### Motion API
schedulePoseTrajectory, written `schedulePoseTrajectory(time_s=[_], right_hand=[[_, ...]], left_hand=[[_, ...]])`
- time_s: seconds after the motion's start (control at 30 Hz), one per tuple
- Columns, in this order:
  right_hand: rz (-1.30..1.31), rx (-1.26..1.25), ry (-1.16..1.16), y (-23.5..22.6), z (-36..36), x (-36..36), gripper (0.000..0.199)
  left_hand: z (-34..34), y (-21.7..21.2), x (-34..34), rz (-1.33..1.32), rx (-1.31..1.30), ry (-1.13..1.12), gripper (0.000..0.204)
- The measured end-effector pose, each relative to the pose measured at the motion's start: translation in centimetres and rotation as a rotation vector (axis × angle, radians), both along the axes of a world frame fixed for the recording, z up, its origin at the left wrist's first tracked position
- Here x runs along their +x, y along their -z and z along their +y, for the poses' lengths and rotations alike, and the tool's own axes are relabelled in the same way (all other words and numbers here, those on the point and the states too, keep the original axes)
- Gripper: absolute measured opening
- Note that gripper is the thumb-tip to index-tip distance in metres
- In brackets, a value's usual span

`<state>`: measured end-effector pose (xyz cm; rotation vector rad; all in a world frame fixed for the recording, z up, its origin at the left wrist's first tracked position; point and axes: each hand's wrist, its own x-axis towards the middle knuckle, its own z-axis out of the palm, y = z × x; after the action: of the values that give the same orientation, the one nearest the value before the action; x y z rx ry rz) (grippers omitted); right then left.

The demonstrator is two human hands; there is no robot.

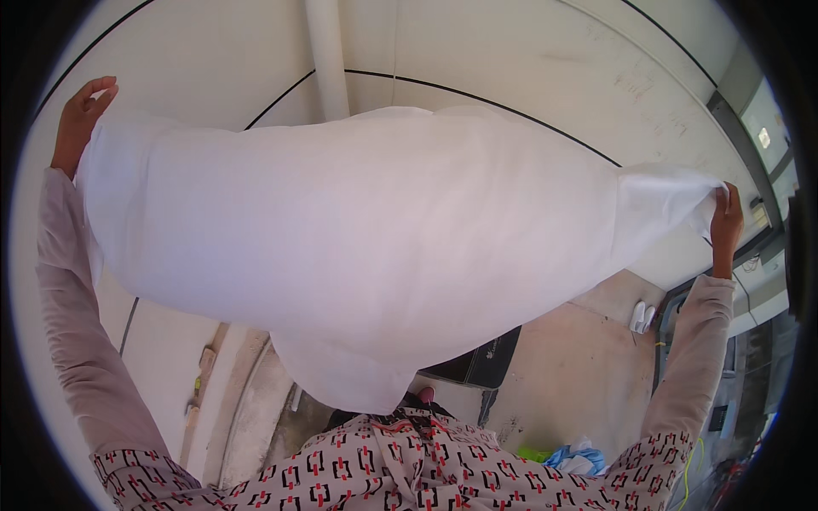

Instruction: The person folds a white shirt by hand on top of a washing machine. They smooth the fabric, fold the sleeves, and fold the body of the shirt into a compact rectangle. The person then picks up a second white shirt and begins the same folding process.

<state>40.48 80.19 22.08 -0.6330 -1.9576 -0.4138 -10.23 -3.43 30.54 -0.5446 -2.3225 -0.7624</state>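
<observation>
Cloth (366, 247) between left hand (78, 119) and right hand (727, 223), above floor (571, 375).

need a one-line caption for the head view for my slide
Left hand and right hand hold a white cloth stretched wide, arms outspread.

A large white cloth sheet (366, 247) stretches across the middle of the frame from upper left to right, blocking nearly all passage between the 2 raised hands; the left hand (78, 119) grips its corner at the upper left, the right hand (726, 223) its corner at the right edge. Above it, the white wall with thin black lines (528, 51) stands close behind, and a white vertical pipe (328, 55) runs down at upper centre. Free room lies below the sheet: pale concrete floor (571, 375) at lower right, broken by a black flat mat (486, 362), a small white pair of objects (641, 317) and a blue-and-white bundle (575, 460) near the bottom edge.
</observation>
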Motion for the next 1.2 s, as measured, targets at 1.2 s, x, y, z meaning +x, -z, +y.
schedulePoseTrajectory(time_s=[1.2], right_hand=[[-0.937,0.306,-0.751,7.0,-24.1,-13.7,0.01]], left_hand=[[40.3,4.6,8.4,-0.668,0.795,1.012,0.045]])
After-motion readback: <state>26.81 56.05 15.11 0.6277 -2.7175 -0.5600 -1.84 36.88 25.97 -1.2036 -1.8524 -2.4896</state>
